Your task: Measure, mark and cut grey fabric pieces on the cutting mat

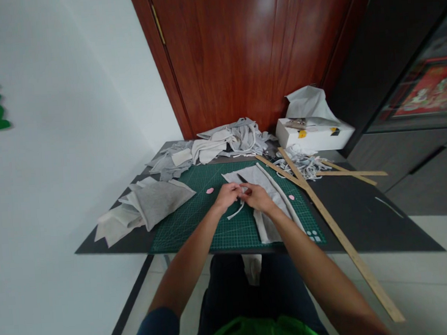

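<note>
My left hand [228, 194] and my right hand [256, 196] meet over the green cutting mat [208, 230], fingertips nearly touching. The left fingers are closed in a pinch on a narrow grey fabric strip [236, 212], whose loose end curls down toward the mat. My right hand is closed too. A dark pointed blade [241, 178] sticks out beyond its fingers; the handle is hidden, so I cannot tell the exact tool. Under my right hand and forearm lies a grey fabric piece [266, 224] with a rolled long edge on its right side.
Folded grey fabric [164, 199] lies at the left. A heap of grey cloth [229, 139] runs along the back. Wooden rulers [338, 231] cross at the right, one overhanging the front edge. Fabric scraps [303, 163] and a white box [315, 135] sit behind them.
</note>
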Demonstrator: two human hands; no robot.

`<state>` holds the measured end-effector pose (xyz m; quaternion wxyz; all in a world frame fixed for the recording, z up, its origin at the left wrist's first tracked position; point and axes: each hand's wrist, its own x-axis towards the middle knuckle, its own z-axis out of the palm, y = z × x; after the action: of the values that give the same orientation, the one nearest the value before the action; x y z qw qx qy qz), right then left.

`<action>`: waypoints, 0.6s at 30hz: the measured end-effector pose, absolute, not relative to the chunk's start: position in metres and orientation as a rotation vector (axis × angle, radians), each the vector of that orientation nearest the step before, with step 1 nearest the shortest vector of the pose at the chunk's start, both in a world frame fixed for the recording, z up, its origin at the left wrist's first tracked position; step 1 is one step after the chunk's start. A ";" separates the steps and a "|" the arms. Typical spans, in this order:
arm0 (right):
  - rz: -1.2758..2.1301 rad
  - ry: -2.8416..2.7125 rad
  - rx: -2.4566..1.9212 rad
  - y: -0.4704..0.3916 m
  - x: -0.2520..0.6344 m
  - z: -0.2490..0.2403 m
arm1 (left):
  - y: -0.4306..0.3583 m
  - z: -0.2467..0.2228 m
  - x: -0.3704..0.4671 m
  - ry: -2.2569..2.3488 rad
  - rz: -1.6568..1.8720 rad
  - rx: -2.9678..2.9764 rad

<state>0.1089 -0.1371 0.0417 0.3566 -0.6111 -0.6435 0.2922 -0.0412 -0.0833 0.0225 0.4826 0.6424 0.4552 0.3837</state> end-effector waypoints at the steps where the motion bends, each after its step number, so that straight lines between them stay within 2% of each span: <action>1: 0.756 -1.618 -1.599 -0.136 0.111 0.040 | -0.085 0.024 -0.037 1.075 0.953 1.480; 9: 0.825 -1.424 -1.648 -0.134 0.141 0.037 | -0.081 0.028 -0.004 0.880 1.033 1.200; 14: 0.931 -1.168 -1.637 -0.125 0.161 0.027 | -0.066 0.020 0.015 0.929 1.067 1.455; 18: 0.869 -1.090 -1.675 -0.112 0.182 0.019 | -0.053 0.014 0.021 1.056 0.913 1.830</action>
<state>0.1822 -0.1119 0.0193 0.4629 -0.6812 -0.4436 0.3534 0.0214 -0.0533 0.0143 0.4079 0.7259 0.4189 0.3622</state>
